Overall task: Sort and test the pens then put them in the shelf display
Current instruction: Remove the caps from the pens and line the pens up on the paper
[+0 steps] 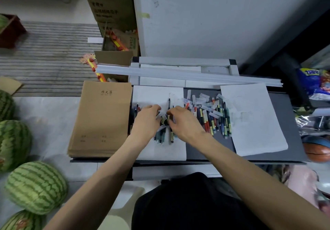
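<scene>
Reaching over the dark grey tabletop (285,140), I pinch a clear plastic pen cap (161,114) with my left hand (148,120), while my right hand (184,120) curls closed around a dark pen (169,104) above the white paper sheet (160,149). More loose pens and caps (212,115) lie heaped just to the right, beside a stack of brown notebooks (101,119).

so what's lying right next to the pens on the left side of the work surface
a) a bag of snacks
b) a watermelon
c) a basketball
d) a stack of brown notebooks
d: the stack of brown notebooks lies flat just left of the white sheet where both hands work among the pens.
</scene>
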Tool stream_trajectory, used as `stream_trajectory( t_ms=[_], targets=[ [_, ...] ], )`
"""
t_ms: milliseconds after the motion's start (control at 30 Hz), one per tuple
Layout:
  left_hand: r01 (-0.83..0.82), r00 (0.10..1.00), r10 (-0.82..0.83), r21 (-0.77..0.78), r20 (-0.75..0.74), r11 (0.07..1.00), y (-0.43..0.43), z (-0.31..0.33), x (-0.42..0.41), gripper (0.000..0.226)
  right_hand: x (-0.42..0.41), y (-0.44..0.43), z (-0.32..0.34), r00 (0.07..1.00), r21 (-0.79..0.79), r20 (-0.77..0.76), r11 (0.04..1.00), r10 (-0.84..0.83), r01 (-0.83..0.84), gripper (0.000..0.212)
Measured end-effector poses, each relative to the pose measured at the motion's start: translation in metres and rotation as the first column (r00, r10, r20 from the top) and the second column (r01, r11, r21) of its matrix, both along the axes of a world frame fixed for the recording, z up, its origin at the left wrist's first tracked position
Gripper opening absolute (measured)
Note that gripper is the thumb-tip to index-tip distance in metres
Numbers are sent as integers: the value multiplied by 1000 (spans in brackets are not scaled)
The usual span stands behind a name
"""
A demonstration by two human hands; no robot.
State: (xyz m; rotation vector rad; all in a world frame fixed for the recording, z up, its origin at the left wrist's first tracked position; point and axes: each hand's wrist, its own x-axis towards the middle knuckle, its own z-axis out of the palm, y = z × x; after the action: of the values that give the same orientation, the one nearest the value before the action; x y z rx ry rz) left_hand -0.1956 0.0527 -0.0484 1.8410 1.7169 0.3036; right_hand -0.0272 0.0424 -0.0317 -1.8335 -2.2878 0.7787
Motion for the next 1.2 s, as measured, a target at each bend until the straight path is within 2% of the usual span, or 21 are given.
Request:
stream_trajectory(
  t_ms=[200, 300, 400, 533, 633, 700, 733, 800, 867, 967, 1033, 1200],
  targets=[
    [-87, 995, 87, -5, 57, 996, -2, 10, -7, 50, -19, 5, -4, 998, -21, 59, 1000, 15, -14, 29],
    [-203, 971, 207, -45, 120, 978, -10, 19, -23, 36, -25, 8, -5, 994, 0, 100, 999, 33, -33, 33],
    [-331, 913, 365, -190, 181, 924, -21, 23, -35, 16, -30, 13, -7, 980, 20, 187, 998, 62, -67, 34],
    [-348, 896, 405, -278, 181, 895, -34, 18, -48, 22, -31, 19, -11, 976, 29, 211, 997, 63, -71, 27],
    [-311, 904, 380, -307, 197, 900, -39, 14, -47, 24, -29, 21, -11, 991, -28, 130, 999, 22, -18, 34],
    [-248, 947, 297, -304, 125, 920, -39, 14, -42, 17, -25, 21, -9, 999, -66, 50, 998, -14, 18, 41],
    [-200, 975, 218, -282, 35, 938, -38, 14, -40, 14, -23, 20, -10, 999, -71, 27, 997, -21, 23, 39],
    [-102, 987, 66, -251, -145, 963, -37, 13, -36, 24, -18, 17, -9, 1000, -69, 15, 998, -4, 5, 28],
    [-58, 973, 5, -223, -233, 973, -35, 11, -31, 31, -13, 11, -6, 999, -80, 10, 996, 35, -34, 18],
    [-66, 955, 5, -195, -297, 979, -36, 5, -25, 23, -10, -1, 2, 993, -125, 19, 986, 114, -110, 13],
    [-90, 950, 28, -186, -310, 978, -37, 3, -22, 16, -13, -7, 3, 978, -124, 84, 976, 191, -180, 12],
    [-119, 951, 65, -161, -303, 980, -36, 1, -16, 19, -23, -14, -9, 936, -24, 223, 962, 272, -273, 28]
  ],
)
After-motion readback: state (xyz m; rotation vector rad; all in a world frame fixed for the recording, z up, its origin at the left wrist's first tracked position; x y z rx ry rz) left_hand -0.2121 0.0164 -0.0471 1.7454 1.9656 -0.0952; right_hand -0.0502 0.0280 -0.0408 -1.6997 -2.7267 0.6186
